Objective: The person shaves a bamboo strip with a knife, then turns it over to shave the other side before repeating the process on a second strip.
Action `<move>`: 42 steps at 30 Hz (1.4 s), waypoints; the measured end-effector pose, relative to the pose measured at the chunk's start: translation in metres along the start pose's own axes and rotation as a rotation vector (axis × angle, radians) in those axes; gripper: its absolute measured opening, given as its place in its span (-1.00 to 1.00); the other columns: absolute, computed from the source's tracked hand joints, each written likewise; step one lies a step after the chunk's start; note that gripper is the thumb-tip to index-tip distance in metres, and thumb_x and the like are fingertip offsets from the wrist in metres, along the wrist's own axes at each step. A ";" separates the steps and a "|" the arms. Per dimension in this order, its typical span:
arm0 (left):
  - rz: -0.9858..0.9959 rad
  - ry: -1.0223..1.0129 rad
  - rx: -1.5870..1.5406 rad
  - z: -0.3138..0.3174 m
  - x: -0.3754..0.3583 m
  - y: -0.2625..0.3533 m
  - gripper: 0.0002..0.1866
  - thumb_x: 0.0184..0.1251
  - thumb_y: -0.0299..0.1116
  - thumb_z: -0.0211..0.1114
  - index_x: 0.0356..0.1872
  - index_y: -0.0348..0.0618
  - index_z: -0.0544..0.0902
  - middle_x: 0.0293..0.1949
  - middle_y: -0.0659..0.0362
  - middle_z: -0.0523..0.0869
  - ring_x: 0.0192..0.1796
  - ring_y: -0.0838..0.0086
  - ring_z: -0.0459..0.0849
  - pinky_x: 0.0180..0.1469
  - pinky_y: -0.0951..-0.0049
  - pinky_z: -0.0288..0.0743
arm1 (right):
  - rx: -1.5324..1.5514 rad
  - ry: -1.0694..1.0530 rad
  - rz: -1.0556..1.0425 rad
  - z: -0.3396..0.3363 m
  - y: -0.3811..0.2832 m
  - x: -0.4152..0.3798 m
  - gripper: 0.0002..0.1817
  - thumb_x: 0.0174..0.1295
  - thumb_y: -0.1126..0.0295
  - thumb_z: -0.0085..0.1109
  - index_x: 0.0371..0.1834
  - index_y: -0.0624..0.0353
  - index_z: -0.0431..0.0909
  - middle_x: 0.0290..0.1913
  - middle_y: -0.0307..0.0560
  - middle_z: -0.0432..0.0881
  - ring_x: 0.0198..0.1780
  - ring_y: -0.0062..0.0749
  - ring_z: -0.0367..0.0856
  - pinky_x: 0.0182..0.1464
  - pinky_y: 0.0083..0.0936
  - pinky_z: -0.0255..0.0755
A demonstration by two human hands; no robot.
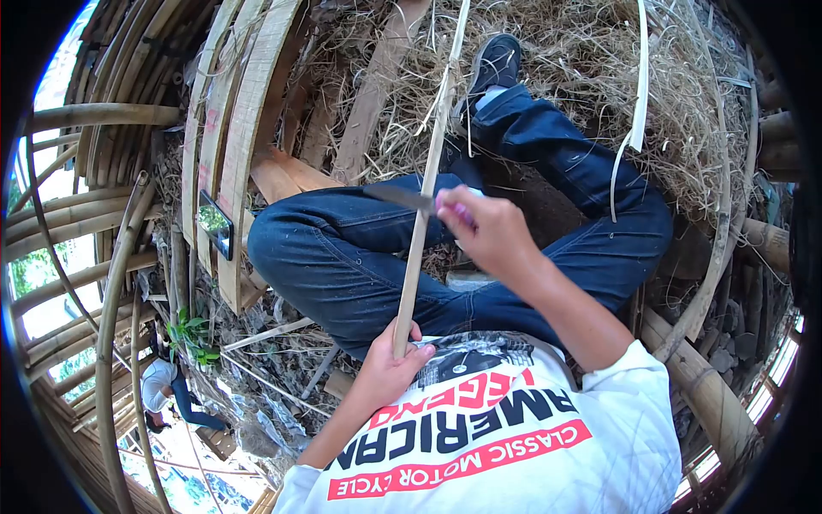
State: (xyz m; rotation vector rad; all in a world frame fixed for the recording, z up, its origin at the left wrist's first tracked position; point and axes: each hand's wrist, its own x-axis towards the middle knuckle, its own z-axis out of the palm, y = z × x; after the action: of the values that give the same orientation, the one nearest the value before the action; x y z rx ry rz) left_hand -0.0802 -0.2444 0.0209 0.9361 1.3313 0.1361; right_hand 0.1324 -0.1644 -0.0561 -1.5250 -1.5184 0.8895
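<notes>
A long, pale bamboo strip (435,146) runs from near my belly up past the top edge of the view. Its lower end is gripped by my left hand (387,364), with the fingers wrapped round it in front of my shirt. My right hand (490,227) is closed on the pinkish-purple handle of a knife (398,196). The knife's blade points left and crosses the strip at about knee height, seemingly touching it. Most of the handle is hidden inside my fist.
Bamboo shavings (574,51) heap in front of my crossed legs. Wooden planks (244,128) lie at left, with a phone (215,224) leaning there. Bamboo poles (111,334) stand along the left side, and another person (167,385) sits beyond them. A thick pole (706,385) lies at right.
</notes>
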 end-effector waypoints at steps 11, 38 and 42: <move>-0.013 0.024 0.017 0.002 0.001 -0.001 -0.78 0.29 -0.44 0.31 -0.24 -0.16 0.39 -0.68 0.46 0.27 -0.61 0.81 0.19 -0.54 0.67 0.04 | 0.072 -0.116 -0.026 0.005 -0.021 -0.039 -0.89 0.27 0.32 0.19 -0.22 0.05 0.58 -0.53 -0.02 0.59 -0.49 -0.07 0.64 -0.48 -0.26 0.50; 0.046 -0.005 -0.025 0.000 0.004 0.003 -0.72 0.24 -0.51 0.33 -0.15 -0.20 0.39 -0.51 0.41 0.31 -0.54 0.81 0.22 -0.53 0.68 0.09 | 0.075 -0.345 -0.364 -0.004 -0.029 -0.044 -0.87 0.23 0.38 0.18 -0.24 0.15 0.49 -0.51 -0.12 0.53 -0.46 -0.21 0.64 -0.50 -0.35 0.49; 0.035 0.020 -0.045 0.003 0.004 0.003 -0.66 0.23 -0.53 0.33 -0.04 -0.24 0.39 -0.40 0.36 0.34 -0.53 0.81 0.25 -0.52 0.68 0.14 | -0.061 -0.383 -0.388 -0.007 -0.033 -0.042 -0.87 0.25 0.31 0.17 -0.32 0.11 0.49 -0.53 -0.15 0.50 -0.49 -0.33 0.63 -0.55 -0.43 0.46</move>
State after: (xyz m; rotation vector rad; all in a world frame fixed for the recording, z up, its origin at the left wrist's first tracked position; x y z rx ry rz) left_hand -0.0750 -0.2414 0.0193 0.9223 1.3254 0.2025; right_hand 0.1225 -0.2081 -0.0254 -1.0790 -2.0460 0.9415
